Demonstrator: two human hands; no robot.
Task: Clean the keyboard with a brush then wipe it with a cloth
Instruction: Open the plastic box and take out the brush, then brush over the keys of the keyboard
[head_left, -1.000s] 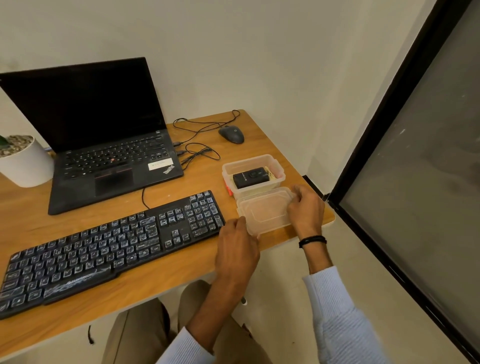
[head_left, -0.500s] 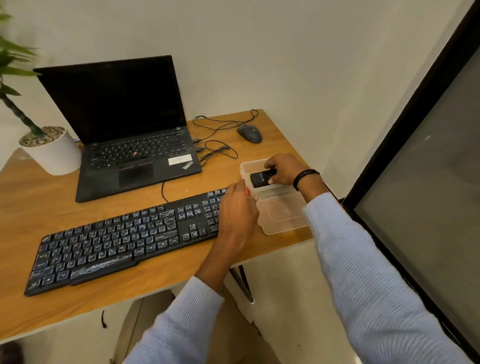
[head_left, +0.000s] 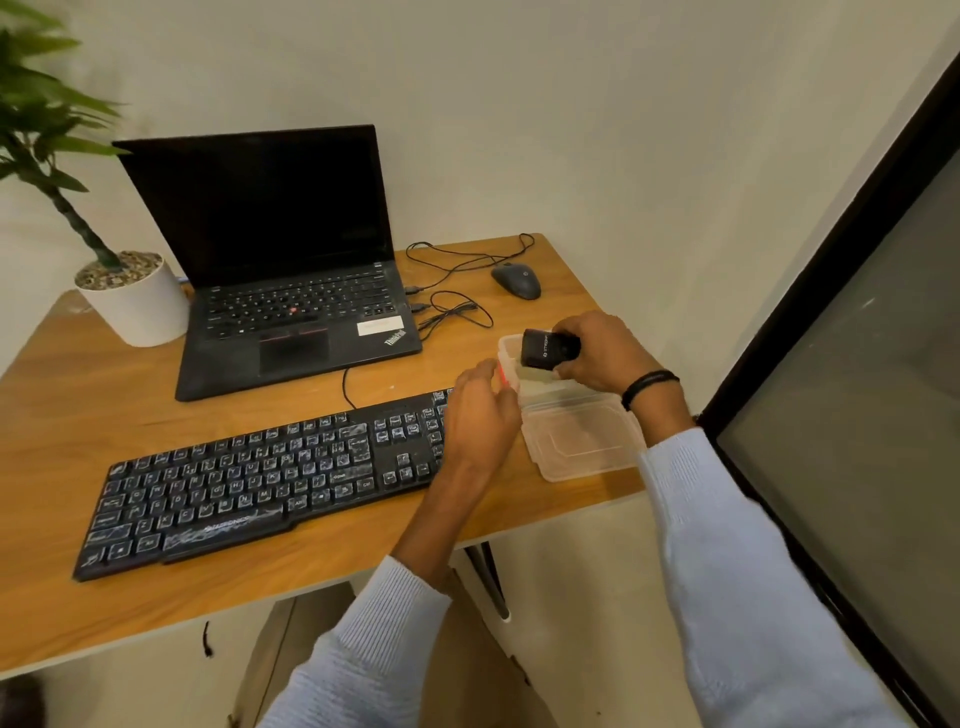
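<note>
Black block (head_left: 543, 351), likely the brush kit, is gripped round its near end by right hand (head_left: 602, 353), judged light, rigid, slick; tub (head_left: 504, 347) beneath is touched by slack-fingered left hand (head_left: 480, 415).

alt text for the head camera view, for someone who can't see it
A person's right hand holds a small black box over an open clear container on a wooden desk, while the left hand rests at its left edge. The lid lies in front, beside a dusty black keyboard; a laptop, mouse and potted plant sit behind.
</note>
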